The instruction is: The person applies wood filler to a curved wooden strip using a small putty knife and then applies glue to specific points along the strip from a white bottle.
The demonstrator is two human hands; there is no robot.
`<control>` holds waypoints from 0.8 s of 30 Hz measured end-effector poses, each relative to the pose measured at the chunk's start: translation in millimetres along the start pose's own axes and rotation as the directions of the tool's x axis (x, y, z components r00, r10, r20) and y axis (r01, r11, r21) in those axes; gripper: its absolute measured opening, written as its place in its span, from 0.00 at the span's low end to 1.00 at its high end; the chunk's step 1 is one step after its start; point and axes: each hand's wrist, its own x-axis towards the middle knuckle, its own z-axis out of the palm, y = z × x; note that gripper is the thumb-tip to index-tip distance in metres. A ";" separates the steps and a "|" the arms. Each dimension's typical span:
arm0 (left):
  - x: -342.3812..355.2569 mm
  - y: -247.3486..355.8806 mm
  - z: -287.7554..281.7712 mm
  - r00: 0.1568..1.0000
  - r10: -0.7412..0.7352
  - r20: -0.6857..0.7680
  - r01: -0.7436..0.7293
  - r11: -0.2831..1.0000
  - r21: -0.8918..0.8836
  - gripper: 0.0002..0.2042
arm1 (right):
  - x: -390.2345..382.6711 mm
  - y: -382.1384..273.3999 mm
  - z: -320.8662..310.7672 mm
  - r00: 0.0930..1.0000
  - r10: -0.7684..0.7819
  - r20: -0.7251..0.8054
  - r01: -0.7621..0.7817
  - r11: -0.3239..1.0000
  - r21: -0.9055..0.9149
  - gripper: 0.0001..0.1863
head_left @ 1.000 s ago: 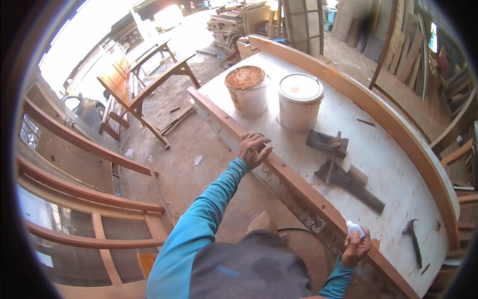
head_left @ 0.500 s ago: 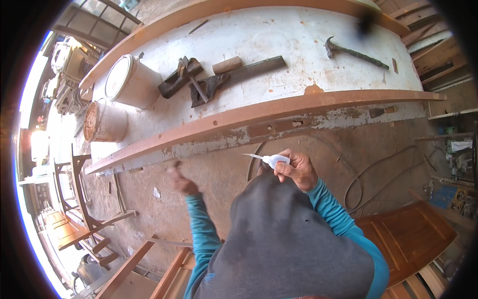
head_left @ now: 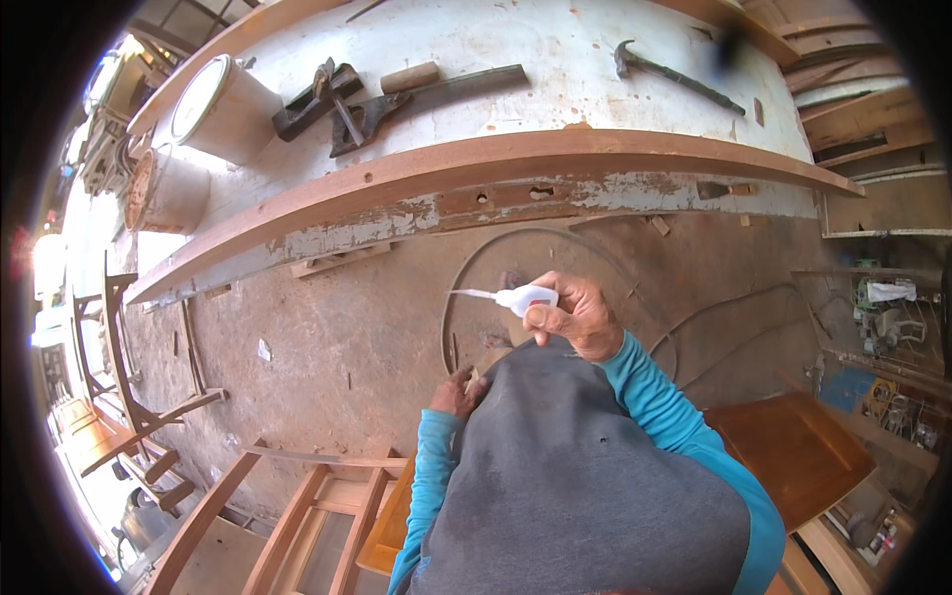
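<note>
Two hands working: right hand [head_left: 573,315] gripping white glue bottle [head_left: 524,297], left hand [head_left: 454,395] grip unclear; keeping nozzle steady seems wise

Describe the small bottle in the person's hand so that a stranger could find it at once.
Below the long white workbench and its curved wooden strip, the right hand holds a small white bottle. Only it has a long thin nozzle, pointing left.

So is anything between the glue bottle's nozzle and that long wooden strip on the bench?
Nothing visible. The right hand holds the small white bottle, nozzle pointing left over bare floor, apart from the long wooden strip.
</note>
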 end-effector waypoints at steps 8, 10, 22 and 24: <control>15.4 75.3 -54.1 0.942 0.198 -0.272 -0.195 0.980 0.036 0.25 | 0.7 -23.7 -41.3 0.991 -0.086 0.101 0.093 0.993 -0.066 0.14; 21.2 144.0 -73.6 0.814 0.387 -0.434 -0.404 0.913 0.056 0.20 | -2.4 -41.8 -69.1 0.994 -0.111 0.016 0.112 0.989 -0.092 0.13; 130.2 347.3 -139.1 0.057 0.623 -0.780 -0.412 0.726 0.550 0.10 | -9.3 -157.9 -214.1 0.884 -0.372 -0.283 0.238 0.879 -0.413 0.15; 135.6 349.0 -135.4 0.114 0.576 -0.810 -0.339 0.789 0.513 0.12 | 1.9 -171.6 -224.4 0.903 -0.372 -0.214 0.236 0.848 -0.474 0.15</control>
